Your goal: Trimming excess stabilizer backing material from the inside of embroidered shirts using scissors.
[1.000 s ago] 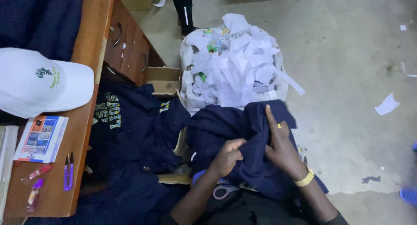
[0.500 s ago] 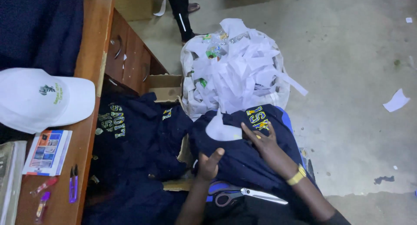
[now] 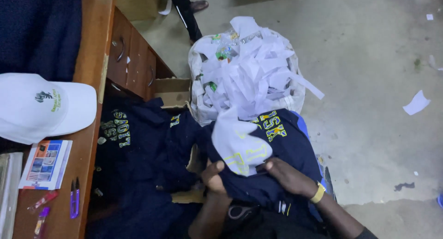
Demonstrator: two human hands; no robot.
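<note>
Right hand: lying on the navy garment across the lap, fingers closing on the lower edge of a white backing sheet; yellow band at the wrist.
Left hand: curling shut on a fold of the same garment, just below the sheet's left corner.
Backing sheet: lying just up and away from both hands, long axis running away from the person, far tip reaching toward the sack; right hand is the one touching it.
White sack: standing on the floor just beyond the garment, holding heaped white paper strips.
Cardboard box: beside the sack, contents hidden.
Desk: at the left, carrying a white cap, a leaflet and purple snips.
</note>
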